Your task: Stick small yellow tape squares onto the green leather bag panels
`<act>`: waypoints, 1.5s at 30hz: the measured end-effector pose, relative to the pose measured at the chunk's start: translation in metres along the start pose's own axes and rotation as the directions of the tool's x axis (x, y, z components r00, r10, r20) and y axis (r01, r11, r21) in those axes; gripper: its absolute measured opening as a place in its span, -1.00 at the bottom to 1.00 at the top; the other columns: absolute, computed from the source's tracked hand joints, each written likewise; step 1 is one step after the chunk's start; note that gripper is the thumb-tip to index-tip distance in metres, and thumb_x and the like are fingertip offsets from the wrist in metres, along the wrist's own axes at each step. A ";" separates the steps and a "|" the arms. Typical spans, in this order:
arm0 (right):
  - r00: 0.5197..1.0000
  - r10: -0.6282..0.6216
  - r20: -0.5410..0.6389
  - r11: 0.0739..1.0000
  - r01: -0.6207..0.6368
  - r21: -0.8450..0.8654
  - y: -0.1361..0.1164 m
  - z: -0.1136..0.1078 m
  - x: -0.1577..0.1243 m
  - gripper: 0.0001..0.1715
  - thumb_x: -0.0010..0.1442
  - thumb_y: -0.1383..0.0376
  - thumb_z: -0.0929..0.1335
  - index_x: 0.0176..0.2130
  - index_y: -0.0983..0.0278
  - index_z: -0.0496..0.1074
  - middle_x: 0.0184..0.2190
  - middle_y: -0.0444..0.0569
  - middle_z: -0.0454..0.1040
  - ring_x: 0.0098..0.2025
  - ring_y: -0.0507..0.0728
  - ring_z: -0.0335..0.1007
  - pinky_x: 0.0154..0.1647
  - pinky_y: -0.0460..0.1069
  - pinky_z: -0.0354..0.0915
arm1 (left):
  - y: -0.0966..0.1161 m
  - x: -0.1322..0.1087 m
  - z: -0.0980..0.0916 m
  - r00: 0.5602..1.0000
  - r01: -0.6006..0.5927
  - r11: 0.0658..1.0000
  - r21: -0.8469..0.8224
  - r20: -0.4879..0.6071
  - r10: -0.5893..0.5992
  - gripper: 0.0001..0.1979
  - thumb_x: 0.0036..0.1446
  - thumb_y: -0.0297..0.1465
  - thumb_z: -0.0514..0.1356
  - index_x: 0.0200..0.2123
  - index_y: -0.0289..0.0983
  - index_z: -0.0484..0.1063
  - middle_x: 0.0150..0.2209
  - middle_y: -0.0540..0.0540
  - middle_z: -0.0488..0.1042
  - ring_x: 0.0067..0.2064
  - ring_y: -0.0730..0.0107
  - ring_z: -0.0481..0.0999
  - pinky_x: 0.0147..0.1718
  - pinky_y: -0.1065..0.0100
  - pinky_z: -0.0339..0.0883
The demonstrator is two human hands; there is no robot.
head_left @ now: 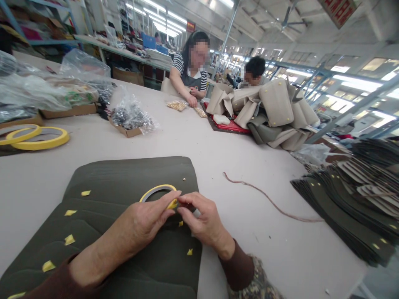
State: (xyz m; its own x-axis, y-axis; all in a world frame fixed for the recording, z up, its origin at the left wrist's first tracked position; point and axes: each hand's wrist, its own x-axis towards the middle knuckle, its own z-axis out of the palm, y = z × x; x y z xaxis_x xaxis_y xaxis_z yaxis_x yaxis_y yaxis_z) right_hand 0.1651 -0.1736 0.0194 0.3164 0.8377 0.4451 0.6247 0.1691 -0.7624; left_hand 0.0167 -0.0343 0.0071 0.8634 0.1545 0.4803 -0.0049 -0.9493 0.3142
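My left hand [146, 218] is closed on a roll of yellow tape [156, 189], whose ring shows behind the fingers. My right hand [204, 218] meets it fingertip to fingertip, thumb and forefinger pinched at the tape's yellow end; how much tape sits between them is hidden. Both hands are over a stack of dark olive, leather-like panels [124, 176]. Small yellow tape pieces [70, 239] stick to the panels along the left, and another tape piece [190, 252] lies near the right edge. A small metal stud [184, 179] shows near the far right corner.
Larger yellow tape rolls [46, 143] lie at left, near a bag of metal parts [131, 116]. A brown cord [268, 199] crosses the table to stacked dark strips [339, 207]. Beige bag pieces [276, 101] are heaped far right. Two people work across the table.
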 end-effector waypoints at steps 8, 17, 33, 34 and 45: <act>0.988 -0.152 -0.022 0.977 0.146 -0.156 0.008 0.011 -0.002 -0.85 0.21 0.44 0.30 -0.30 0.26 0.47 -0.43 -0.06 0.53 -0.40 0.04 0.44 -0.33 -0.09 0.36 | 0.007 -0.002 0.000 0.998 0.043 0.999 0.008 0.050 -0.044 -0.76 0.36 -0.35 -0.05 0.05 -0.23 0.22 -0.30 -0.04 0.62 -0.37 0.35 0.63 -0.47 0.45 0.41; 0.992 0.077 -0.104 0.982 -0.094 -0.164 -0.005 0.012 -0.004 -0.87 0.08 0.39 0.31 -0.42 0.24 0.47 -0.55 -0.10 0.50 -0.52 0.03 0.41 -0.47 -0.09 0.33 | 0.012 0.002 0.001 0.999 0.037 0.999 0.013 0.000 -0.037 -0.79 0.31 -0.49 -0.03 -0.30 -0.22 0.37 -0.46 0.03 0.47 -0.46 0.49 0.49 -0.48 0.51 0.31; 0.690 0.709 0.147 0.653 -0.720 0.235 0.032 -0.016 -0.002 -0.67 0.03 0.12 0.44 -0.39 0.37 0.52 -0.63 -0.11 0.49 -0.61 -0.01 0.41 -0.52 -0.12 0.37 | 0.025 0.003 0.009 0.946 0.107 0.958 0.267 0.269 -0.181 -0.85 0.21 -0.57 0.10 -0.28 -0.22 0.40 -0.35 -0.05 0.46 -0.31 0.26 0.42 -0.35 0.29 0.30; 0.702 0.699 0.138 0.674 -0.711 0.201 0.031 -0.015 -0.003 -0.69 0.06 0.13 0.43 -0.40 0.36 0.52 -0.63 -0.11 0.48 -0.61 -0.01 0.40 -0.53 -0.12 0.36 | 0.025 0.004 0.009 0.939 0.109 0.958 0.266 0.287 -0.187 -0.86 0.22 -0.56 0.10 -0.28 -0.22 0.40 -0.33 -0.06 0.46 -0.29 0.25 0.41 -0.33 0.27 0.30; 0.929 0.369 0.015 0.890 -0.348 -0.295 0.022 -0.001 -0.001 -0.81 0.14 0.35 0.33 -0.47 0.25 0.50 -0.56 -0.13 0.50 -0.52 0.04 0.37 -0.47 -0.09 0.24 | 0.025 0.006 0.007 0.931 0.144 0.967 0.210 0.301 -0.204 -0.87 0.25 -0.53 0.09 -0.25 -0.23 0.41 -0.29 -0.08 0.46 -0.26 0.25 0.37 -0.26 0.25 0.28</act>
State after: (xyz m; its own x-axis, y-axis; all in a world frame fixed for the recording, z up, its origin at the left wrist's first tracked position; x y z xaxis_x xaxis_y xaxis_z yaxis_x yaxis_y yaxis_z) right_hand 0.1788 -0.1717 0.0028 0.5138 0.8486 0.1256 0.6562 -0.2945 -0.6947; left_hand 0.0251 -0.0593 0.0116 0.9572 0.2551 0.1366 0.2253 -0.9533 0.2013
